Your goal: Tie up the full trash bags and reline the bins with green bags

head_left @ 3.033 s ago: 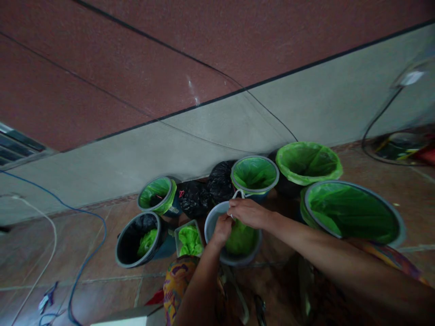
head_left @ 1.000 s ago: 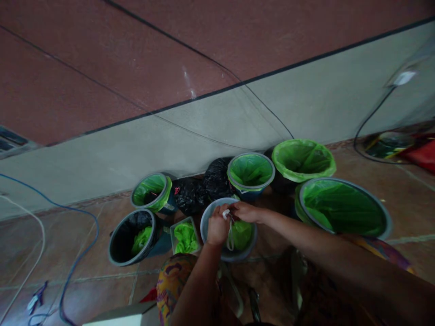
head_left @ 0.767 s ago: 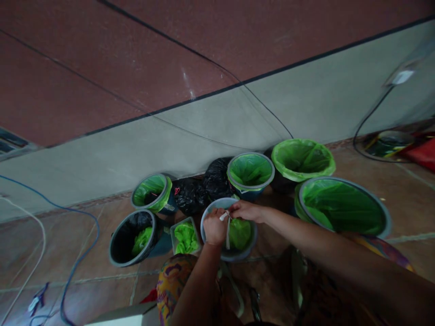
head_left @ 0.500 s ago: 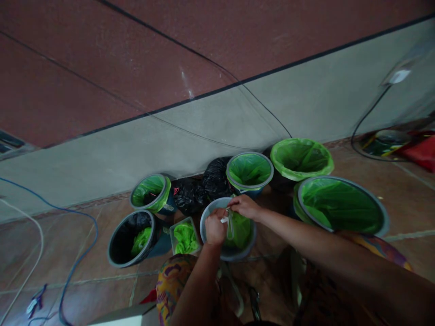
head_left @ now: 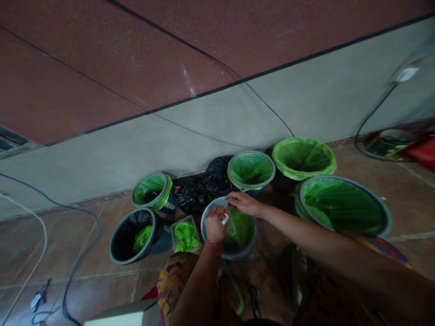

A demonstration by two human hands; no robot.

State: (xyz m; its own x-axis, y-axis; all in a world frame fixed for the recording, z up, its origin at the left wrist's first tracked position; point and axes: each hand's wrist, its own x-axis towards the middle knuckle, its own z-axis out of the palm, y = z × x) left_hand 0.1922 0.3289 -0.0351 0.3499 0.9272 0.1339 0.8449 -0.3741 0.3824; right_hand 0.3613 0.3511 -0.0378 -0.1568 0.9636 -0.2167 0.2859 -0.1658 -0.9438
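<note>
Since half a second ago our right hand [head_left: 244, 203] has lifted toward the far rim of the grey plastic bucket [head_left: 210, 216], drawing the white drawstring [head_left: 225, 219] taut. Our left hand [head_left: 215, 224] pinches the string's near end just beside it. The crumpled green plastic bag [head_left: 239, 228] sits directly beneath both grips inside the bucket, the string running near-to-far between them.

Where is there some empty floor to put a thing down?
Bare tile lies left of the black bin, up to the blue cable, and right of the big green-lined bin. It is crowded around the hands, where bins and black bags stand packed by the wall.
</note>
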